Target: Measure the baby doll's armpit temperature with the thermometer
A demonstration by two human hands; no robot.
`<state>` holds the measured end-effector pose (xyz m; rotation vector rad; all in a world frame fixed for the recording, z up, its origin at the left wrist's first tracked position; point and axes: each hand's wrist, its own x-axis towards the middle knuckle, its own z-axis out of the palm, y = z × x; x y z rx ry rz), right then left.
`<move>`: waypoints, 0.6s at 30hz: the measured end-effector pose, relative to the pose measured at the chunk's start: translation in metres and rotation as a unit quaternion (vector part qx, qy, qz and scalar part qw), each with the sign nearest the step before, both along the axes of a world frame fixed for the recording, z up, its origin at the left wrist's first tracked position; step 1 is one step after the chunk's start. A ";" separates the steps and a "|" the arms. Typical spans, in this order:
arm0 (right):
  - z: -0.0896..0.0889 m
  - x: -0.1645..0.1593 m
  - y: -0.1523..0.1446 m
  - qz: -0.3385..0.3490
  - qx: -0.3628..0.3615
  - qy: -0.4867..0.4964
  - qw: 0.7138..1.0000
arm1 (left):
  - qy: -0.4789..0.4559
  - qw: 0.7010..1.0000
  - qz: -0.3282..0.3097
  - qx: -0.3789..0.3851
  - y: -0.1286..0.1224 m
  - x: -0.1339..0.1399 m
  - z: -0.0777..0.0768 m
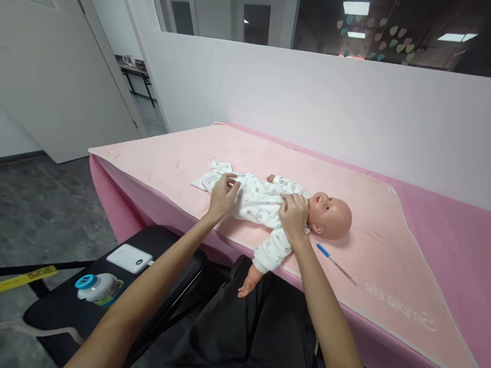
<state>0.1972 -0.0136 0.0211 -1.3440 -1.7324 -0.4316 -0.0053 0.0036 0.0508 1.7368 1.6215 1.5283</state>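
A baby doll (330, 218) lies on its back on a pink mat (372, 250), head to the right and legs to the left. It wears a white printed top (261, 199) and white trousers (241, 205). My left hand (224, 196) rests by the trousers, its thumb and fingers apart and curved. At the chest just below the doll's neck, my right hand (294, 215) has its fingers curled in on the cloth of the top. One doll arm (272, 251) hangs over the table's near edge. The doll's feet do not show.
A blue-capped pen (336, 264) lies on the mat near the doll's head. On a black chair (60, 317) at the lower left are a white power bank (129, 258) and a bottle with a blue cap (99, 287). A white wall (320, 105) stands behind the table.
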 end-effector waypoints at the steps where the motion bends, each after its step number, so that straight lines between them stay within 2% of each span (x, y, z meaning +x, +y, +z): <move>1: 0.000 0.000 0.000 0.001 0.000 0.000 1.000 | -0.002 1.000 -0.011 -0.027 0.010 0.004 0.004; 4: -0.001 0.000 0.001 0.004 -0.002 -0.001 1.000 | -0.026 0.993 -0.036 -0.111 0.048 0.017 0.018; 7: -0.002 0.000 0.001 0.005 -0.003 -0.003 1.000 | -0.048 0.972 -0.114 -0.200 0.086 0.030 0.025; 9: -0.002 0.000 0.002 0.002 0.000 -0.005 1.000 | -0.051 0.973 -0.134 -0.180 0.103 0.034 0.023; 12: -0.003 -0.002 0.002 -0.004 0.000 -0.013 1.000 | -0.002 0.987 -0.083 -0.136 0.116 0.032 0.013; 15: -0.004 -0.003 0.002 -0.007 -0.005 -0.022 1.000 | 0.074 0.984 -0.074 -0.143 0.118 0.024 0.001; 18: -0.003 -0.003 0.002 -0.008 -0.004 -0.033 0.999 | 0.091 0.985 -0.068 -0.130 0.113 0.017 -0.007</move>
